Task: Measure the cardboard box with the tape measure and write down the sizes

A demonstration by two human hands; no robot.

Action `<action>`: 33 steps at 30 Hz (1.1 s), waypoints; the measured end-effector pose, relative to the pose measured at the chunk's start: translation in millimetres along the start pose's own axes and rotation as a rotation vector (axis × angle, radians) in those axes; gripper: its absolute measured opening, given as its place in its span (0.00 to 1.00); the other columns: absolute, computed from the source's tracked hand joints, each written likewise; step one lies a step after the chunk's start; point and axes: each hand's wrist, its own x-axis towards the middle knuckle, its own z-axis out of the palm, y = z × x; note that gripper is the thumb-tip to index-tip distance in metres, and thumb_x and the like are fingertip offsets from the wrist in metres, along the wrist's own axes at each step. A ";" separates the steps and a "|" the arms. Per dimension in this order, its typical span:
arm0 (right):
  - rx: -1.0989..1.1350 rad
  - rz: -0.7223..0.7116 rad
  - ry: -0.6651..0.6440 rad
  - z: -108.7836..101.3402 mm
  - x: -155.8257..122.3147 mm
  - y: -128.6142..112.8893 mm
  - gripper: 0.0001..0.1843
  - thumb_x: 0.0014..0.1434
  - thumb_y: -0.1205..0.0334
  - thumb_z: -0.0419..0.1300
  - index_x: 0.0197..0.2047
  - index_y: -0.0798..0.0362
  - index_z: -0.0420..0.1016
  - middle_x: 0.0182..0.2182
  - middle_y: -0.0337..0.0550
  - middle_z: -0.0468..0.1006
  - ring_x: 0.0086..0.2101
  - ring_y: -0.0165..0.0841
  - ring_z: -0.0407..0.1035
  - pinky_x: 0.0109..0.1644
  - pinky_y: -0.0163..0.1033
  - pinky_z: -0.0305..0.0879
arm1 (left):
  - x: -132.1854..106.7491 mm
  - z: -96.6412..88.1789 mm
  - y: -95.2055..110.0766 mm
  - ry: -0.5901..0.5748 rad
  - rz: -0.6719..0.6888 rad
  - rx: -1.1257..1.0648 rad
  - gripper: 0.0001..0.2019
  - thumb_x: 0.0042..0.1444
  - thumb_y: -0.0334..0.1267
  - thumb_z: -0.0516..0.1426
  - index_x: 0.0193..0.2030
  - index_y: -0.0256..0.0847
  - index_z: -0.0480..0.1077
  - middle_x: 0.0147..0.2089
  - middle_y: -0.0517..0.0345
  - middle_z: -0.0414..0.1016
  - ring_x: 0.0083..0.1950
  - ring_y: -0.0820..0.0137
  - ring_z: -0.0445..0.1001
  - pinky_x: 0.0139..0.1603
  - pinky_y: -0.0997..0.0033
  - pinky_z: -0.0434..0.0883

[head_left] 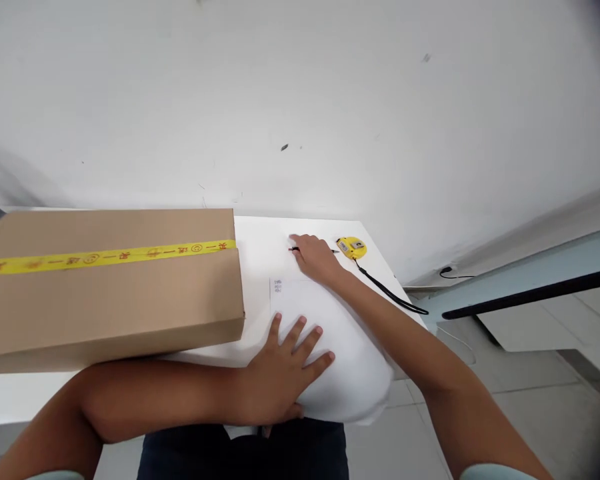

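Observation:
My left hand (285, 373) lies flat with its fingers spread on a sheet of white paper (330, 327), near the table's front edge. Small handwritten lines show at the sheet's upper left corner, and its right side curls down past the table edge. Farther back, my right hand (317, 258) is closed over a dark pen (294, 249); one pen end shows on either side of the hand and the middle is hidden. Just right of that hand sits a yellow tape measure (353, 247) with a black wrist strap.
A large cardboard box (110, 300) sealed with yellow printed tape (130, 255) covers the left of the white table (260, 233). The wall (280, 100) stands directly behind. At right are a pale blue frame (520, 273) and a black plug with a cord (446, 271).

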 end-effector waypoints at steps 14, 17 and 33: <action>0.582 -0.040 0.460 -32.2 -34.3 -15.1 0.29 0.71 0.40 0.44 0.38 0.51 0.76 0.23 0.39 0.72 0.24 0.33 0.66 0.31 0.39 0.62 | -1.4 -7.7 1.1 0.035 0.016 -0.055 0.50 0.52 0.57 0.66 0.76 0.43 0.48 0.79 0.38 0.38 0.78 0.36 0.36 0.69 0.21 0.36; 0.443 -0.079 0.493 -39.4 -44.4 -24.9 0.30 0.68 0.38 0.49 0.23 0.50 0.69 0.15 0.36 0.63 0.19 0.30 0.59 0.26 0.37 0.53 | -0.6 -11.4 1.5 -0.004 0.007 -0.045 0.49 0.53 0.57 0.65 0.76 0.44 0.48 0.79 0.39 0.38 0.78 0.36 0.36 0.70 0.21 0.38; 0.358 -0.010 0.422 -23.3 -71.7 -38.3 0.22 0.67 0.41 0.55 0.36 0.51 0.77 0.29 0.43 0.79 0.26 0.32 0.72 0.27 0.36 0.64 | 2.6 -7.3 2.4 0.026 -0.004 -0.050 0.52 0.48 0.58 0.68 0.76 0.45 0.51 0.79 0.39 0.40 0.78 0.37 0.38 0.70 0.22 0.38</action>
